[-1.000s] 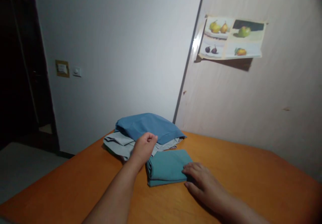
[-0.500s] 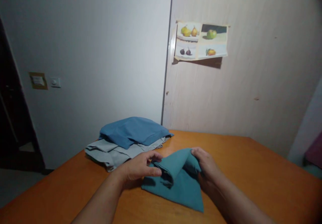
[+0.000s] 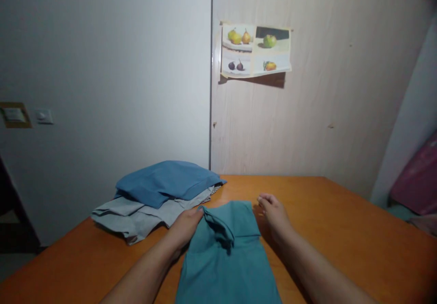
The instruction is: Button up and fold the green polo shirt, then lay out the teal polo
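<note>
Pinching teal cloth (image 3: 230, 272) at far-left corner w/ left hand (image 3: 185, 229); w/ right hand (image 3: 275, 215) half-curled beside far-right edge, can't tell if closed. Lying mid-near on table (image 3: 327, 217). Prob. light, soft, floppy; best held by far corners.

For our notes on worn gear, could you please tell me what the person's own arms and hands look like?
The left hand and right hand are without gloves. The left forearm and right forearm show no sleeves, watch or bracelet. The fingers are too partly seen to rule out rings.
</note>
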The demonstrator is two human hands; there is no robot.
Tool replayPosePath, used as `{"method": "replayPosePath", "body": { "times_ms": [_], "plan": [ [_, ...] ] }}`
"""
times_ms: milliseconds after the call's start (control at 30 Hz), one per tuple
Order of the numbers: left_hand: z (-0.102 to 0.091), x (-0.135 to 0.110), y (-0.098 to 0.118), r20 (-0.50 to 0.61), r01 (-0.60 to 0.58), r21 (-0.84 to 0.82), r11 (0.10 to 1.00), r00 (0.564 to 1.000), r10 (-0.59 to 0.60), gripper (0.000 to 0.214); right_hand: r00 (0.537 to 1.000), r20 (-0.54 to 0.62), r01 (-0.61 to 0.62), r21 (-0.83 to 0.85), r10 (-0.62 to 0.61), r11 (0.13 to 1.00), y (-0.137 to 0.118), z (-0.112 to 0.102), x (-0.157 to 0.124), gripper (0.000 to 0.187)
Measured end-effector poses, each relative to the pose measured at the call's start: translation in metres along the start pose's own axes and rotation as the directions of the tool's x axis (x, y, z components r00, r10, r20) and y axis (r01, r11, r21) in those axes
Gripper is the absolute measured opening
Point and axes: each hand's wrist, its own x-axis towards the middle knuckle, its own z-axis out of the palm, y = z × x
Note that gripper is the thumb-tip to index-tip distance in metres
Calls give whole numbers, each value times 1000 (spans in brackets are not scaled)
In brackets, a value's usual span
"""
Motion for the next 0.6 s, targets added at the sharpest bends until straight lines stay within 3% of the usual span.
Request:
{"method": "replayPosePath", "body": {
  "times_ms": [67,100,200,267,333,400,467,533,600],
  "plan": [
    [-8,2,-5,-87,-9,115,993,996,19,30,977,-158,116,-167,-143,979,3,-1,-2,22],
    [-12,3,-8,-155,-35,228,973,985,71,27,971,-146,154,-235,-191,960,3,0,-5,21],
    [-19,5,-12,-253,-96,540,837,929,269,17,967,210,213,-364,-143,907,-6,12,-24,28],
    [-20,5,-11,-223,-128,624,771,916,333,12,899,437,260,-473,-32,842,-18,20,-40,31],
    [-19,3,-7,-207,-148,656,740,908,365,9,815,574,340,-587,81,735,-32,25,-56,30],
    [-17,-1,-1,-176,-200,692,694,885,430,20,753,638,419,-652,160,633,-44,27,-68,37],
    [-16,-4,3,-76,-292,734,613,862,502,41,723,658,455,-683,210,572,-50,28,-75,39],
    [-15,-5,6,44,-351,762,544,866,498,41,693,676,451,-677,250,581,-50,29,-79,24],
    [-15,-4,6,59,-326,746,580,901,430,17,657,707,415,-629,261,658,-49,30,-78,16]
  ]
}}
